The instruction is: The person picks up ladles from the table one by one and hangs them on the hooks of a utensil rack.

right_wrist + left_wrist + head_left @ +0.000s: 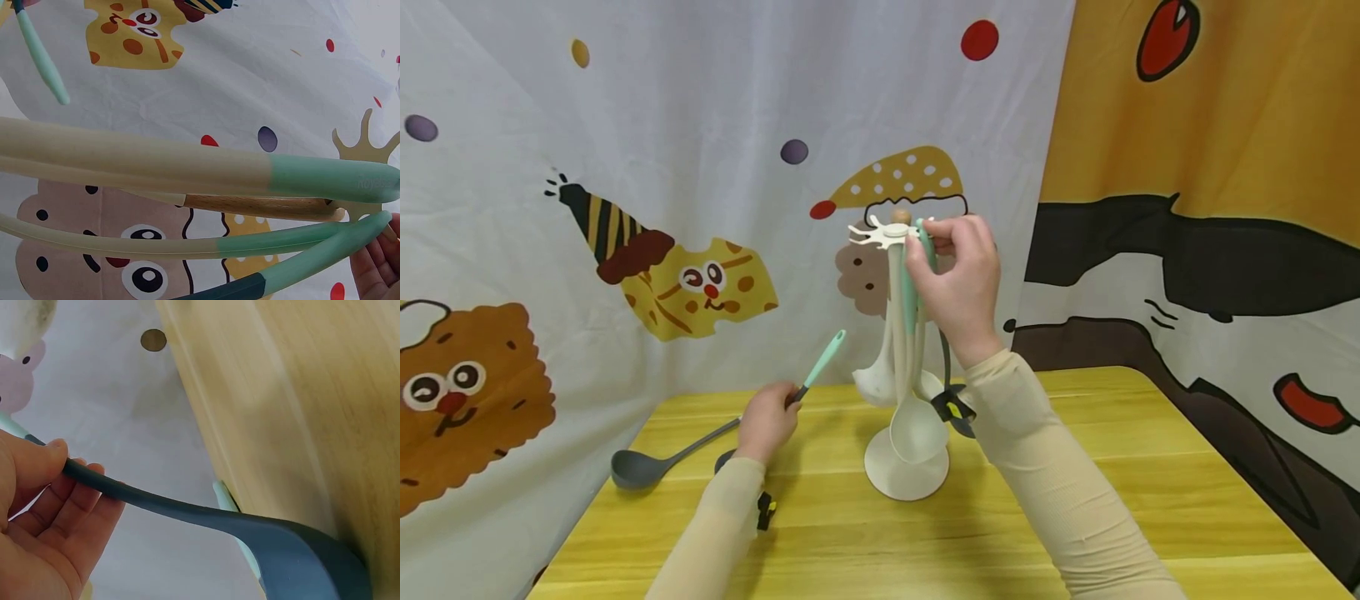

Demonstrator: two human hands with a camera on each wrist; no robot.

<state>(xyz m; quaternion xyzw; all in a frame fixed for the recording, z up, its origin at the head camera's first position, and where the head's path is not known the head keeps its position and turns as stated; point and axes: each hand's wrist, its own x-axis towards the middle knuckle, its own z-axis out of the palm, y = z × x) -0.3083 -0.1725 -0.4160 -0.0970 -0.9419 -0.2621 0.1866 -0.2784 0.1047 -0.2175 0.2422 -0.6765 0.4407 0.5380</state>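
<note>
My left hand (769, 423) grips the dark grey shaft of a kitchen utensil with a mint-green handle (824, 358). Its dark neck (162, 505) curves down and broadens over the table; the far end is cut off in the left wrist view. With fingertips and thumb, my right hand (958, 271) pinches the handle top of another mint-handled utensil (325, 253) at the hooks of a white utensil stand (895, 233). That utensil's shaft is dark; its head is partly hidden by the right wrist. Several cream utensils hang below the hooks, including a ladle (917, 432) in front.
A dark grey ladle (638, 471) lies at the table's left side. In the left wrist view, a mint handle (224, 495) lies along the table edge. The stand's round base (906, 483) rests on the wooden table (850, 542); a printed curtain (715, 100) hangs behind.
</note>
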